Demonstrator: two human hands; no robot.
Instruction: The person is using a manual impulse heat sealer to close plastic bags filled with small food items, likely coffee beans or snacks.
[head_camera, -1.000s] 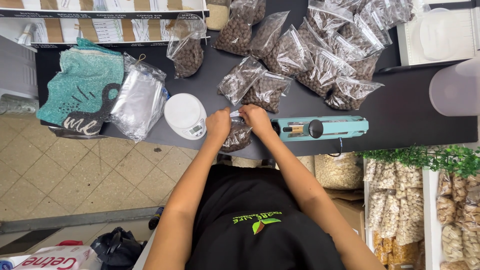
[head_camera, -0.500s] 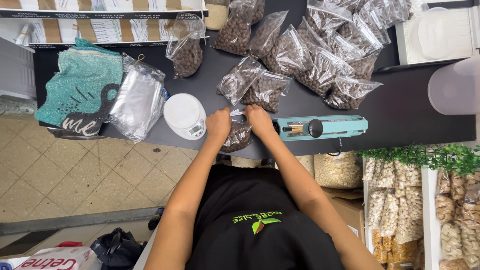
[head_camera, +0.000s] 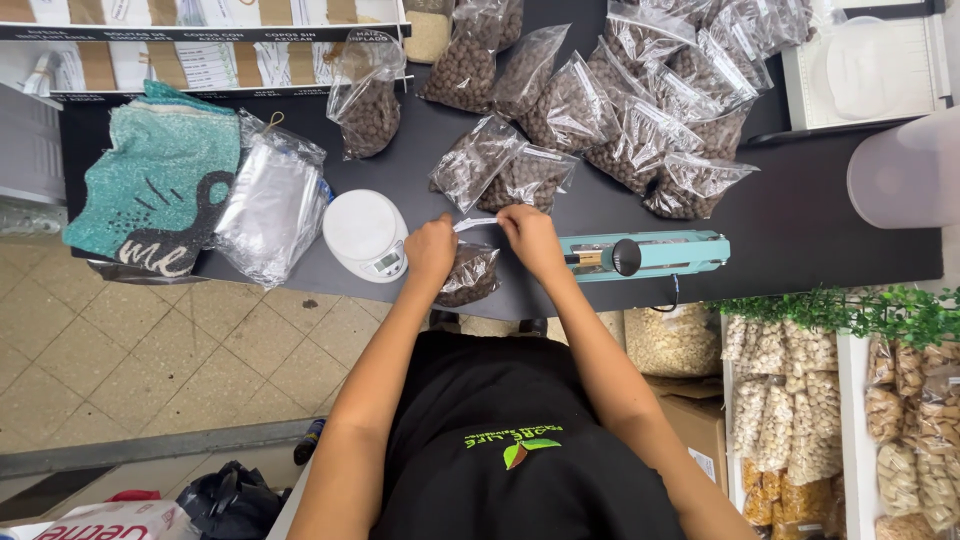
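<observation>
both hands pinch the top of a small bag of brown pellets (head_camera: 466, 275) at centre frame: left hand (head_camera: 430, 250), right hand (head_camera: 528, 238). best to keep the top edge flat and taut. the teal sealer (head_camera: 645, 255) sits right, the white scale (head_camera: 366, 234) left, filled bags (head_camera: 640, 120) behind.

1. Clear, glossy, crinkled plastic: small bag (head_camera: 468, 275) of matt brown pellets.
2. Smooth white plastic: kitchen scale (head_camera: 366, 234).
3. Matt black: counter (head_camera: 800, 230).
4. Teal, satin-smooth casing: heat sealer (head_camera: 645, 254).
5. Rough glittery cloth: teal pouch (head_camera: 150, 190).

Black shirt (head_camera: 520, 440), green-orange leaf emblem (head_camera: 516, 455)
</observation>
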